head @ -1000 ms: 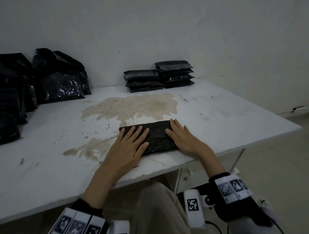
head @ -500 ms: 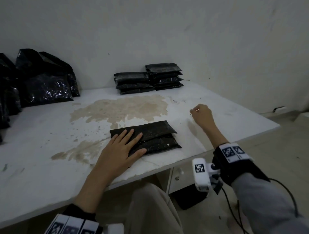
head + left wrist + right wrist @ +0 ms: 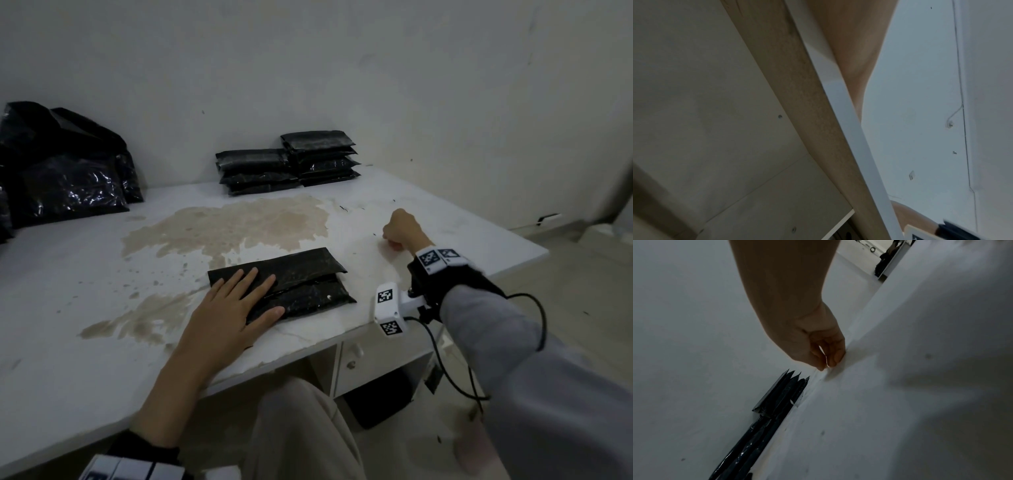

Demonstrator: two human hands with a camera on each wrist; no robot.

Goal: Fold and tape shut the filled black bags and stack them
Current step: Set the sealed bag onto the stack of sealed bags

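A folded black bag (image 3: 301, 274) lies near the front edge of the white table (image 3: 428, 205). My left hand (image 3: 236, 308) presses flat on the bag's left half with straight fingers. My right hand (image 3: 399, 229) is on the table to the right of the bag, fingers curled. In the right wrist view its fingertips (image 3: 826, 365) pinch a thin clear strip of tape (image 3: 826, 361) at the table surface. Two stacks of taped bags (image 3: 287, 164) stand at the back against the wall, also seen edge-on as the stacks (image 3: 781, 395). The left wrist view shows only the table edge (image 3: 849, 121) and my forearm.
Unfolded filled black bags (image 3: 68, 178) are heaped at the back left. A brown worn patch (image 3: 233, 229) spreads over the table's middle. A white drawer unit (image 3: 352, 359) sits under the table by my knee. The table's right edge is close to my right wrist.
My right hand left the bag and moved right onto the table, then curled down and pinched the tape strip. The left hand stayed pressing on the bag.
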